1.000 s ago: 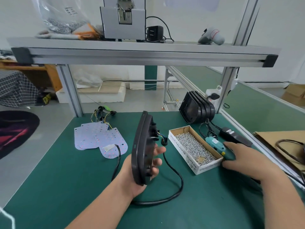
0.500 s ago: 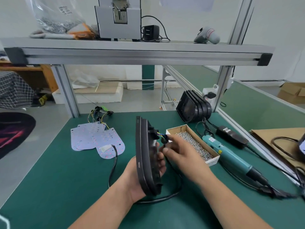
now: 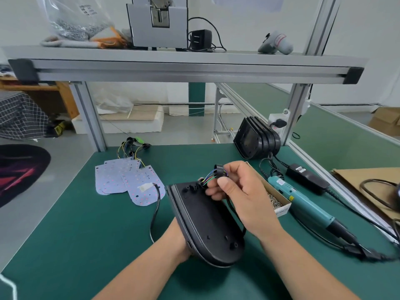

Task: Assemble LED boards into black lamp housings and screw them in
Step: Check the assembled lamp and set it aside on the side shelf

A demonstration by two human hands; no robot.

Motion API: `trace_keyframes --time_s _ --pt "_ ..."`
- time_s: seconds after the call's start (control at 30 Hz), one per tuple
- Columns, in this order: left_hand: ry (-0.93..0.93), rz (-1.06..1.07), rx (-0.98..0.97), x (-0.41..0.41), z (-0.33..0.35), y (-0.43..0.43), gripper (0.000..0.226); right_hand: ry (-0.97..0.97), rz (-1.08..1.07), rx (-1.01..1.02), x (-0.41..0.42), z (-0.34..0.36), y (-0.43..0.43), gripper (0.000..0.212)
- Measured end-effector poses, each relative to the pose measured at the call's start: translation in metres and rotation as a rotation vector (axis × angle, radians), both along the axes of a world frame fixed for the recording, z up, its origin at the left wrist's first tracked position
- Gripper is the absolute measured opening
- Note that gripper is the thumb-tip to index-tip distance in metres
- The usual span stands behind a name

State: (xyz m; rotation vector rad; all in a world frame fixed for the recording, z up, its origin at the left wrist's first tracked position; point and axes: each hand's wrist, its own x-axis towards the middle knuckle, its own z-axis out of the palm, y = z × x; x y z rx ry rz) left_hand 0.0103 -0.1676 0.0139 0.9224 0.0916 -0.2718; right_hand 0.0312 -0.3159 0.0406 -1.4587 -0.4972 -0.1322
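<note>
Over the worktop (image 3: 86,224): one black lamp housing (image 3: 207,221)
Left hand (image 3: 177,241) grips its edge, fingers mostly hidden and seemingly curled beneath. Right hand (image 3: 244,198) pinches the black grommet (image 3: 219,168) on its wires.

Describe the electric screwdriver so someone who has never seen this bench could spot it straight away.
Start at the green worktable and go to its right side, just past the open cardboard box of screws. The electric screwdriver lies there on its side, cord trailing. It's the only teal thing there; the power brick beside it is black.
</note>
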Motion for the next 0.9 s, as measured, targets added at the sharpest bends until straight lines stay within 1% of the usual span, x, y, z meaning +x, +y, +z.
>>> trace_keyframes --time_s 0.03,0.07,0.1,0.13,0.17,0.2,0.23,0.27,0.3,0.4,0.43,0.47,0.53,0.57,0.6,0.67,0.73,0.77,0.8,0.83,0.87,0.9 --pt "-0.036 -0.03 0.033 0.001 0.005 -0.001 0.036 -0.014 -0.011 -0.057 -0.001 0.003 -0.002 0.011" --pt "-0.045 -0.053 0.008 -0.001 0.011 0.001 0.042 -0.035 -0.033 -0.132 -0.001 0.005 -0.005 0.015" --pt "-0.012 -0.07 0.006 0.0 0.017 0.003 0.043 -0.075 -0.075 -0.234 0.001 0.006 -0.01 0.018" --pt "0.012 -0.074 0.015 0.0 0.019 0.01 0.039 -0.126 -0.131 -0.35 0.002 0.008 -0.017 0.02" --pt "-0.002 -0.043 0.089 0.002 0.019 0.02 0.026 -0.18 -0.186 -0.46 0.005 0.009 -0.023 0.02" --pt "-0.047 -0.024 0.188 0.001 0.021 0.029 0.007 -0.217 -0.229 -0.547 0.007 0.009 -0.029 0.02" --pt "-0.138 -0.018 0.293 0.005 0.018 0.038 0.018 -0.227 -0.255 -0.609 0.01 0.01 -0.034 0.021" --pt "-0.191 -0.024 0.383 0.006 0.018 0.046 0.033 -0.216 -0.271 -0.654 0.01 0.011 -0.038 0.022" --pt "-0.236 -0.018 0.463 0.01 0.016 0.051 0.042 -0.213 -0.288 -0.695 0.011 0.013 -0.04 0.024" --pt "-0.324 0.143 0.715 0.018 0.016 0.061 0.057 -0.329 -0.395 -0.823 0.01 0.019 -0.046 0.028" --pt "-0.318 0.181 0.689 0.02 0.014 0.066 0.057 -0.373 -0.429 -0.863 0.009 0.021 -0.048 0.029" --pt "-0.281 0.19 0.587 0.022 0.013 0.071 0.054 -0.402 -0.448 -0.902 0.009 0.023 -0.05 0.029" --pt "-0.233 0.154 0.464 0.024 0.008 0.076 0.042 -0.471 -0.441 -1.0 0.007 0.023 -0.049 0.027" --pt "-0.246 0.13 0.519 0.023 0.007 0.075 0.034 -0.515 -0.423 -1.052 0.006 0.022 -0.048 0.025" --pt "-0.281 0.107 0.618 0.022 0.004 0.072 0.029 -0.554 -0.403 -1.09 0.005 0.022 -0.045 0.023" --pt "-0.379 0.092 0.928 0.02 0.001 0.06 0.041 -0.621 -0.384 -1.122 0.002 0.021 -0.039 0.02" --pt "-0.546 0.107 1.289 0.014 0.0 0.049 0.052 -0.673 -0.398 -1.138 0.0 0.02 -0.033 0.017" --pt "-0.625 0.097 1.396 0.011 0.0 0.046 0.056 -0.679 -0.399 -1.157 0.0 0.019 -0.03 0.016" --pt "-0.674 0.078 1.423 0.01 0.0 0.043 0.06 -0.682 -0.399 -1.18 -0.001 0.018 -0.027 0.016" --pt "-0.699 0.065 1.403 0.007 0.0 0.041 0.065 -0.679 -0.396 -1.196 -0.001 0.017 -0.024 0.016" --pt "-0.719 0.071 1.366 0.006 -0.001 0.04 0.067 -0.672 -0.394 -1.195 -0.001 0.015 -0.021 0.017" --pt "-0.737 0.085 1.311 0.004 -0.001 0.038 0.064 -0.662 -0.391 -1.176 -0.002 0.014 -0.019 0.018"
